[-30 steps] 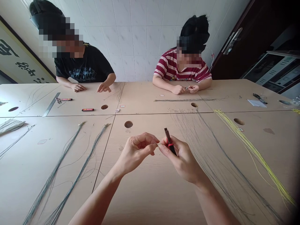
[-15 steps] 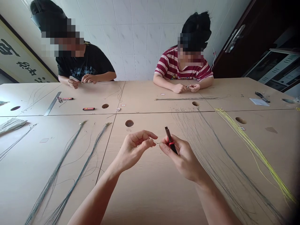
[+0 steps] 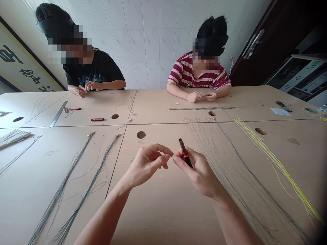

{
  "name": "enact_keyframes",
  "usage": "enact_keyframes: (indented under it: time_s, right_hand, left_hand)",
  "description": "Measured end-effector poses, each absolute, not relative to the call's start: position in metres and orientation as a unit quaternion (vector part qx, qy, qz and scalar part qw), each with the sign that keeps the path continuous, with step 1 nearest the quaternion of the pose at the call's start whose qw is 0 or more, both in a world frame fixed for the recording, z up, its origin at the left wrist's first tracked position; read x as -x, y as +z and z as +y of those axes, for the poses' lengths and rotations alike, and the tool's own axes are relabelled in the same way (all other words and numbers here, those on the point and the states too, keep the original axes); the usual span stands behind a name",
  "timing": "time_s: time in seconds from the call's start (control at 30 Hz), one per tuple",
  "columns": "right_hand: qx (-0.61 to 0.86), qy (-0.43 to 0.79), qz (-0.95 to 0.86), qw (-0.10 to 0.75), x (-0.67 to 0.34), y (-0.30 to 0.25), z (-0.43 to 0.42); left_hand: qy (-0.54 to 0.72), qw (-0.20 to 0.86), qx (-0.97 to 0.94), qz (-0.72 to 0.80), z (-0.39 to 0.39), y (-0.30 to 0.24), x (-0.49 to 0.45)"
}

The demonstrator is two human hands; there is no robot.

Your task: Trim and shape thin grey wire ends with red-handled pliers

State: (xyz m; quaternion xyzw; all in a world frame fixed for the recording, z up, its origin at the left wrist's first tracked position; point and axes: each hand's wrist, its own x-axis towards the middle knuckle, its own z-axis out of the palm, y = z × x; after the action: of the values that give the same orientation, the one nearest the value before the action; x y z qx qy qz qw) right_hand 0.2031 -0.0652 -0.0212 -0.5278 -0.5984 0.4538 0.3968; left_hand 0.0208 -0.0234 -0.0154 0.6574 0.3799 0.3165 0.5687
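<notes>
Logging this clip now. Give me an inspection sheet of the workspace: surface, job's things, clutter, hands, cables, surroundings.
Surface: light wood-toned table with panel seams and round holes.
Job's things: black-and-red tool; thin small piece between the hands, too small to identify.
Clutter: metal ruler, red-and-black items, white paper at the far side.
Hands: right hand holds the tool, thumb forward at the piece; left hand has its fingertips close to it, grip unclear.
Cables: cable-like strands, grey-green bundles at left, yellow bundle at right.
Surroundings: two seated people opposite, tiled wall, dark door.
</notes>
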Motion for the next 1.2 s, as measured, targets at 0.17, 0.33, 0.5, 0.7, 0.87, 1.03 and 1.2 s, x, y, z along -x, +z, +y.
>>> enact_keyframes:
  time_s: [0.17, 0.33, 0.5, 0.7, 0.87, 1.03, 1.2]
  right_hand:
    - [0.525, 0.457, -0.595, 0.402, -0.203, -0.0211, -0.0674]
    - [0.523, 0.451, -0.599, 0.405, -0.2044, -0.0209, -0.0674]
    - [0.524, 0.456, -0.596, 0.403, -0.2028, -0.021, -0.0666]
    - [0.523, 0.467, -0.592, 0.398, -0.2002, -0.0202, -0.0674]
    - [0.524, 0.465, -0.593, 0.397, -0.1986, -0.0204, -0.0657]
    - [0.524, 0.464, -0.593, 0.399, -0.1979, -0.0225, -0.0648]
    - [0.525, 0.465, -0.595, 0.393, -0.1991, -0.0222, -0.0632]
  left_hand:
    - [0.321, 0.566, -0.66, 0.376, -0.0244, -0.015, -0.021]
    - [0.354, 0.548, -0.656, 0.379, -0.0227, -0.0097, -0.0181]
    - [0.383, 0.528, -0.656, 0.38, -0.0216, -0.0058, -0.0147]
    - [0.405, 0.533, -0.648, 0.363, -0.0248, -0.0081, -0.0131]
    - [0.421, 0.521, -0.651, 0.356, -0.024, -0.0091, -0.0116]
    - [0.41, 0.506, -0.665, 0.367, -0.022, -0.0089, -0.0118]
    - [0.377, 0.51, -0.675, 0.378, -0.0201, -0.01, -0.0124]
